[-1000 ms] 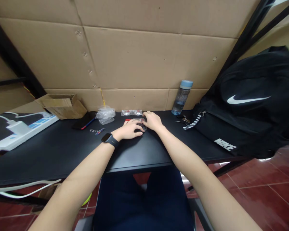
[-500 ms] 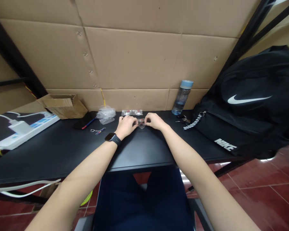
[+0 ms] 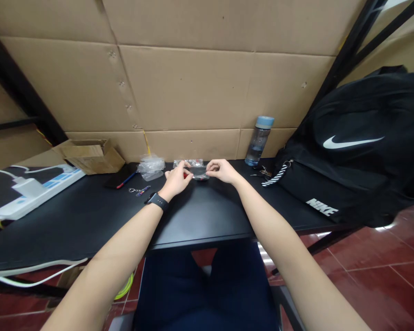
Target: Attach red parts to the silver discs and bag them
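The right hand (image 3: 224,171) pinches the right edge of a small clear plastic pouch (image 3: 199,173) between thumb and fingertips, the remaining fingers curled. The left hand (image 3: 177,179) grips at the pouch's left side, thumb toward the wearer; a bit of something red (image 3: 186,175) shows between its thumb and fingers, too small and half hidden to identify. The pouch spans the gap between the two hands, above the far half of the black surface (image 3: 203,216); whether its lower edge touches down cannot be told.

The pouch looks thin and glossy, so it is probably very light, limp and rather slippery: it would sag or crease if held from one side only. Its two side edges seem the best places to hold, with a light pinch of the fingertips that keeps the film taut. A hard pull could stretch or tear it, and a grip across the middle would likely crumple it. The red piece appears firmer than the film, though that is a guess.

Just behind the hands lie flat clear packets (image 3: 195,162) with red inside. To the left, near the left hand, sit a heap of clear plastic bags (image 3: 151,166) and a small keychain (image 3: 140,190). Farther out, a water bottle (image 3: 258,140) stands at the right beside some keys (image 3: 264,171), and a black backpack (image 3: 359,170) fills the right end.
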Action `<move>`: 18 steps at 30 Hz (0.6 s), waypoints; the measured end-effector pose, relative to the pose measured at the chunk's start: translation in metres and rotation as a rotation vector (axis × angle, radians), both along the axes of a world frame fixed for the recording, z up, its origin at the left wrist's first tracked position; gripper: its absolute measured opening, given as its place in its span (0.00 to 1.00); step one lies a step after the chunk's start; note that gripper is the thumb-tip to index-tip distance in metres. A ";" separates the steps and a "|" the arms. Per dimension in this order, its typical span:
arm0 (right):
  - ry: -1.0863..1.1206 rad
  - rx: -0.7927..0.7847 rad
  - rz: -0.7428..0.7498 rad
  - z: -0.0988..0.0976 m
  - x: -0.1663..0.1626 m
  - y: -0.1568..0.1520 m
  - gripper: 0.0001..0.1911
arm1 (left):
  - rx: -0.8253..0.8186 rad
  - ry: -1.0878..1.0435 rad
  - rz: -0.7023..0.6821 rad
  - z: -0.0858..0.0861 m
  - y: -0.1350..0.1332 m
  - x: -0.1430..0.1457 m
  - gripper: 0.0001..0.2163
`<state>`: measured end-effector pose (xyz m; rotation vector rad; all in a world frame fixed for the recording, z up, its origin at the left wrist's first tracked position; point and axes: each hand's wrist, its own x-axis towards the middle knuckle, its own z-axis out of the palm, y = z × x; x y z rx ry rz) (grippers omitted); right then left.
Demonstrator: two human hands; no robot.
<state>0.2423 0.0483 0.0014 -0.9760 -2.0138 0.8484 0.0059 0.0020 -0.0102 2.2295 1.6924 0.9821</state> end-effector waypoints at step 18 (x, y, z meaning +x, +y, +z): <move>-0.494 0.175 -0.161 -0.011 -0.010 -0.003 0.09 | -0.001 0.300 -0.033 -0.007 -0.008 0.018 0.14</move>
